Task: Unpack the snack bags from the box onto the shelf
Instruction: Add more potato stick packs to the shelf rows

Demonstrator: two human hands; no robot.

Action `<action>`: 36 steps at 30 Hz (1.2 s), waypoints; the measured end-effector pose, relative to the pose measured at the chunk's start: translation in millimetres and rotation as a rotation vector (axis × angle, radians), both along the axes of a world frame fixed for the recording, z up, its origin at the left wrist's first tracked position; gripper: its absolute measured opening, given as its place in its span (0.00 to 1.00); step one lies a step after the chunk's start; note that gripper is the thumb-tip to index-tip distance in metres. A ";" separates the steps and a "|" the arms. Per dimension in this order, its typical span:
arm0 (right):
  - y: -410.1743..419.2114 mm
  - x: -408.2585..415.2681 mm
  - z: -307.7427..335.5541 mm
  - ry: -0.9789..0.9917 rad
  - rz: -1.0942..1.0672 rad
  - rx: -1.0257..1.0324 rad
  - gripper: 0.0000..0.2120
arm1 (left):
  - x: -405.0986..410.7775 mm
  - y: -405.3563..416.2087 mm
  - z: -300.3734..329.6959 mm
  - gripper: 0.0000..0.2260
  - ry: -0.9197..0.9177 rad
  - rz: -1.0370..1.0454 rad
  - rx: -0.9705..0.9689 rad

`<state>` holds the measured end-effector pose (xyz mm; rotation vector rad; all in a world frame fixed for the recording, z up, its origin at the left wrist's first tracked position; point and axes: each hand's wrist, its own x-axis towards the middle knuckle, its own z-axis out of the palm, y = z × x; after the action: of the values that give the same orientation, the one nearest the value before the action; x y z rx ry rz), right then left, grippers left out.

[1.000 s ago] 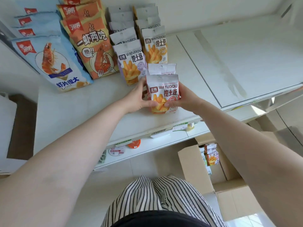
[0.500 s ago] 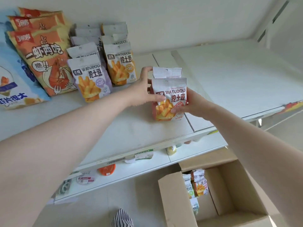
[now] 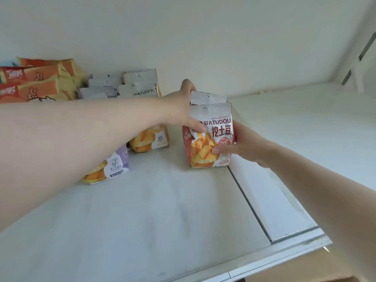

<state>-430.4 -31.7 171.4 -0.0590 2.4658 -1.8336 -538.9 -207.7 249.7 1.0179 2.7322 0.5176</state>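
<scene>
Standing between both hands' fingers (image 3: 220, 149): red snack bag (image 3: 210, 139) on shelf (image 3: 162, 210)

Red WATUDOU snack bag (image 3: 210, 137) upright on white shelf (image 3: 162, 210), front w/ fries graphic; 2nd bag (image 3: 207, 97) directly behind, touching. Yellow (image 3: 149, 137) + purple (image 3: 109, 167) bags in rows to left.

Both hands' (image 3: 183, 110) (image 3: 242, 145) fingers curled, gripping.
</scene>
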 end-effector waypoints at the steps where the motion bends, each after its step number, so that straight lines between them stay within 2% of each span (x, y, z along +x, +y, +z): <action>1: 1.0 -9.6 -1.9 0.010 -0.003 -0.001 0.28 | -8.4 3.6 4.0 0.41 0.038 -0.013 -0.066; 5: 4.2 -48.9 -8.0 0.040 -0.029 -0.007 0.27 | -44.1 16.4 17.4 0.44 0.176 -0.057 -0.255; 11: 7.2 -100.6 -9.7 0.065 -0.036 0.034 0.25 | -88.5 22.3 24.1 0.43 0.329 -0.076 -0.380; 23: -2.8 -171.4 -28.0 0.156 -0.185 -0.053 0.31 | -160.4 24.4 21.3 0.37 0.398 -0.021 -0.396; 26: -13.7 -180.3 -35.5 0.194 -0.199 -0.185 0.36 | -173.4 23.2 21.6 0.37 0.446 -0.017 -0.416; 28: -20.9 -187.6 -39.5 0.204 -0.207 -0.244 0.46 | -179.4 22.2 22.4 0.39 0.503 -0.004 -0.462; 30: -27.1 -196.2 -43.0 0.215 -0.231 -0.211 0.56 | -184.4 21.5 21.4 0.40 0.548 0.007 -0.501; 32: -30.4 -203.5 -44.6 0.234 -0.263 -0.154 0.58 | -189.1 20.6 19.3 0.40 0.584 0.012 -0.509; 36: -24.2 -213.5 -38.9 0.239 -0.252 -0.092 0.56 | -196.8 20.3 18.4 0.40 0.602 0.023 -0.502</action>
<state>-643.9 -55.9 132.5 0.0310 2.6495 -2.1575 -735.7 -187.4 268.0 1.1285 3.1066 -0.5505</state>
